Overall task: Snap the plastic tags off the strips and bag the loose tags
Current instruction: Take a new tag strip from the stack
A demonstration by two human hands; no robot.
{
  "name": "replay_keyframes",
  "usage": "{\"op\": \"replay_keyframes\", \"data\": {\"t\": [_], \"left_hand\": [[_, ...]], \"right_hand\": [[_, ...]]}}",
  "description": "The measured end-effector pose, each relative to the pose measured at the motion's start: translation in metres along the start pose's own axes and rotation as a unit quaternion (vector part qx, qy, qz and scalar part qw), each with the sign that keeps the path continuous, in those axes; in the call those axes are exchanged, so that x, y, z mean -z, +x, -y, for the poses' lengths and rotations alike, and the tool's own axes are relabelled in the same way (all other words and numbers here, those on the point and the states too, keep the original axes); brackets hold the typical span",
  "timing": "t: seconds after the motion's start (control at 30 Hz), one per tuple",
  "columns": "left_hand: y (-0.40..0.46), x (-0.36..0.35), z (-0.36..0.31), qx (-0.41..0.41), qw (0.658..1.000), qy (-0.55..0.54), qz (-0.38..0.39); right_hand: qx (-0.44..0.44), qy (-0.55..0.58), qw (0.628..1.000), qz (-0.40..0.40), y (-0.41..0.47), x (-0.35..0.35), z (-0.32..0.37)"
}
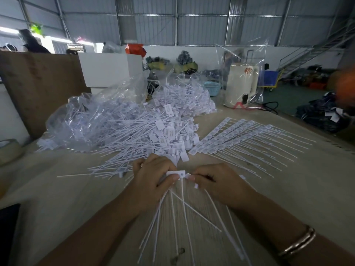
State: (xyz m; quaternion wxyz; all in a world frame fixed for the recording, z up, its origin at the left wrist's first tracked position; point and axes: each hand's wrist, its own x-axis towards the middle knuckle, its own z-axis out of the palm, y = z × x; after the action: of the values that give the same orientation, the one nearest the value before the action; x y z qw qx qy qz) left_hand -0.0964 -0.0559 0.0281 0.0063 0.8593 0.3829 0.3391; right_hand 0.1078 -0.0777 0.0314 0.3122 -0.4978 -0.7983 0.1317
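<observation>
Near six o'clock on the counter [57, 198], both hands pinch one strip [175, 174] between them: the left hand [153, 175] grips its tag end, the right hand [213, 181] the adjoining piece, tails trailing toward the person. Much seems done: a large heap of loose tags [146, 135] lies at eleven o'clock, spilling from a clear bag [80, 120]. Unbroken strips [240, 137] wait at two o'clock, and bagging looks unfinished.

Left hand [153, 175] covers the near end of the strip [175, 174]; tags held beneath it cannot be counted. Printing on the tags is illegible. Orange object [345, 85] at right edge is blurred, cropped. Table [57, 189] is cut off at the bottom edge.
</observation>
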Motion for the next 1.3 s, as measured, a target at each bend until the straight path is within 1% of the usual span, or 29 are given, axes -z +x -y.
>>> {"op": "replay_keyframes", "data": {"t": [0.07, 0.13, 0.2, 0.23, 0.3, 0.33, 0.4, 0.47, 0.53, 0.6, 0.67, 0.77, 0.87, 0.97, 1.2, 1.3], "left_hand": [[0.001, 0.001, -0.001, 0.005, 1.0, -0.008, 0.0], [0.002, 0.004, 0.0, 0.011, 0.999, -0.044, -0.004], [0.002, 0.009, 0.007, 0.022, 0.996, -0.085, -0.034], [0.002, 0.012, 0.012, 0.039, 0.993, -0.101, -0.051], [0.0, 0.016, 0.02, 0.076, 0.99, -0.089, -0.078], [0.0, 0.016, 0.022, 0.085, 0.991, -0.051, -0.084], [-0.001, 0.012, 0.021, 0.086, 0.993, 0.042, -0.072], [0.0, 0.008, 0.016, 0.087, 0.991, 0.083, -0.062], [0.0, 0.006, 0.01, 0.074, 0.992, 0.07, -0.071], [0.001, 0.004, 0.003, 0.055, 0.996, 0.028, -0.063], [0.001, -0.002, -0.003, 0.044, 0.998, -0.013, -0.032], [0.001, -0.01, -0.007, 0.044, 0.999, -0.004, 0.0], [0.003, -0.009, -0.005, 0.055, 0.998, -0.017, -0.003], [0.002, -0.006, -0.002, 0.069, 0.997, -0.037, -0.018], [0.002, -0.006, -0.001, 0.066, 0.998, -0.006, 0.0], [0.002, -0.003, 0.001, 0.053, 0.998, -0.016, 0.001]], "right_hand": [[0.008, 0.003, 1.0, 0.01, 0.0, 0.0, 0.002], [-0.001, 0.021, 1.0, 0.004, 0.0, 0.002, 0.003], [-0.056, 0.084, 0.993, -0.052, 0.0, 0.011, -0.002], [-0.077, 0.099, 0.989, -0.08, -0.001, 0.018, -0.007], [-0.071, 0.063, 0.99, -0.1, -0.004, 0.03, -0.018], [-0.064, 0.036, 0.993, -0.095, -0.006, 0.032, -0.02], [-0.056, 0.012, 0.995, -0.082, -0.006, 0.026, -0.017], [-0.041, 0.011, 0.996, -0.084, -0.004, 0.015, -0.011], [-0.027, 0.006, 0.996, -0.08, -0.002, 0.005, -0.002], [-0.005, 0.001, 0.997, -0.079, -0.002, -0.001, 0.007], [0.035, -0.017, 0.996, -0.078, -0.002, -0.006, 0.015], [0.067, -0.021, 0.996, -0.046, 0.0, -0.011, 0.022], [0.06, 0.006, 0.998, -0.011, 0.0, -0.004, 0.013], [0.046, -0.012, 0.999, -0.014, 0.0, 0.004, -0.001], [0.034, -0.053, 0.998, -0.029, 0.001, 0.001, -0.005], [0.027, -0.042, 0.999, 0.008, 0.001, -0.002, -0.004]]}}
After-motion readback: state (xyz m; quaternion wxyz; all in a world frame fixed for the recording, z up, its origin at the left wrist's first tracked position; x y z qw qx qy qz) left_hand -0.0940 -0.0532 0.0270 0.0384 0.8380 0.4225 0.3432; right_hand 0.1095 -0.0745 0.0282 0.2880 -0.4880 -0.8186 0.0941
